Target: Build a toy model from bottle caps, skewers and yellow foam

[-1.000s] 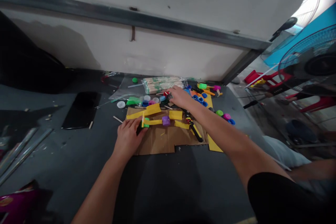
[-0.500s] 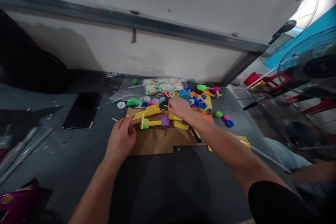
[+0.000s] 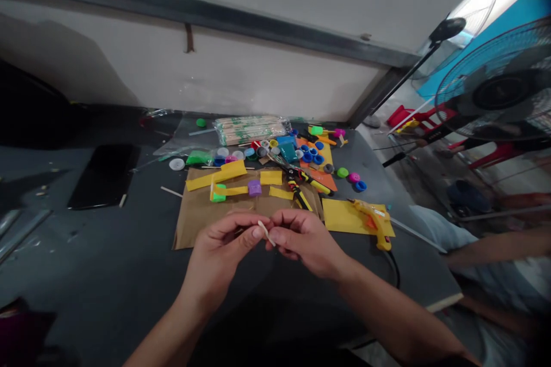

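Note:
Both hands meet in front of the cardboard sheet (image 3: pixel 189 223), pinching a short pale stick (image 3: pixel 267 233) that looks like wood. My left hand (image 3: pixel 224 243) is closed on its upper end, thumb and forefinger pressed together. On the lower end, my right hand (image 3: pixel 307 241) is closed in the same way. Just beyond, a yellow strip (image 3: pixel 236 190) on the cardboard runs between a green cap (image 3: pixel 218 193) and a purple cap (image 3: pixel 254 188). Wire cutters or pliers with yellow-black handles (image 3: pixel 318 182) lie at the cardboard's right.
Bottle caps (image 3: pixel 312 156) and a plastic-wrapped bundle of sticks (image 3: pixel 252 128) lie at the back. A yellow glue gun (image 3: pixel 376 221) with a cord is at right, a black phone (image 3: pixel 105 176) at left. A person (image 3: pixel 491 252) and a fan (image 3: pixel 501 92) are beyond the right edge.
My right hand has drawn back toward me from the caps, and my left hand has moved in to meet it. Both now hold the short stick. The view has shifted right.

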The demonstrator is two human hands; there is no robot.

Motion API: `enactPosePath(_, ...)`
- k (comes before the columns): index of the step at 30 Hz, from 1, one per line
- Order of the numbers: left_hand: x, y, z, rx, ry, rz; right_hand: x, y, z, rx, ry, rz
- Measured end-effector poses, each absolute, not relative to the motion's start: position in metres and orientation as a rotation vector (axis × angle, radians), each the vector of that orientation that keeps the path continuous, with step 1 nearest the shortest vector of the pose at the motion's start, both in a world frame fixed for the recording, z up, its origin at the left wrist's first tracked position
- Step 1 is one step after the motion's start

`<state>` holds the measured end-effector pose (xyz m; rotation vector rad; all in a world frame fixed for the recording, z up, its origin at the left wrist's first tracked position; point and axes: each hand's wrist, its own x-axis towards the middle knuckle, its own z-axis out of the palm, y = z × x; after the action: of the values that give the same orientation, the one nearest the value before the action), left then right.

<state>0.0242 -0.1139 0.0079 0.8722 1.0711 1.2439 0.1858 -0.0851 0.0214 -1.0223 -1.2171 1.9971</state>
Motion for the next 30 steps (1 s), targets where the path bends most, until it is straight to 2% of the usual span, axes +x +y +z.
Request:
enactPosePath(8, 0.029, -0.116, 0.004, 0.927, 1.242, 1.269, 0.19, -0.085, 0.013, -1.003, -1.466, 1.868)
enactPosePath(10, 0.026, -0.11, -0.009, 1.079, 1.367, 1.19, 0.194, -0.075, 0.003, -1.101, -1.709, 1.631)
enactPosePath(13, 0.024, -0.098, -0.03, 1.431, 1.613, 0.918, 0.202, -0.044, -0.011, -1.337, -2.105, 0.942)
enactPosePath(15, 0.03, -0.091, -0.039, 1.699, 1.706, 0.617, 0.203, -0.018, -0.016, -1.508, -2.236, 0.586)
enactPosePath(18, 0.046, -0.08, -0.039, 2.068, 1.545, 0.297, 0.199, 0.019, -0.013, -1.65, -2.393, 0.351)
enactPosePath(20, 0.052, -0.071, -0.029, 2.21, 1.404, 0.253, 0.194, 0.04, -0.009, -1.631, -2.528, 0.307)
enactPosePath(23, 0.038, -0.055, 0.0, 2.201, 1.256, 0.429, 0.19, 0.067, -0.005, -1.61, -2.642, 0.251)
enactPosePath(25, 0.012, -0.042, 0.022, 1.988, 1.265, 0.727, 0.189, 0.082, -0.006, -1.628, -2.666, 0.208)
enactPosePath(28, -0.043, -0.017, 0.041, 1.622, 1.391, 1.15, 0.186, 0.095, -0.011, -1.632, -2.703, 0.205)
enactPosePath(30, -0.079, 0.004, 0.039, 1.564, 1.564, 1.252, 0.18, 0.098, -0.017, -1.659, -2.696, 0.201)
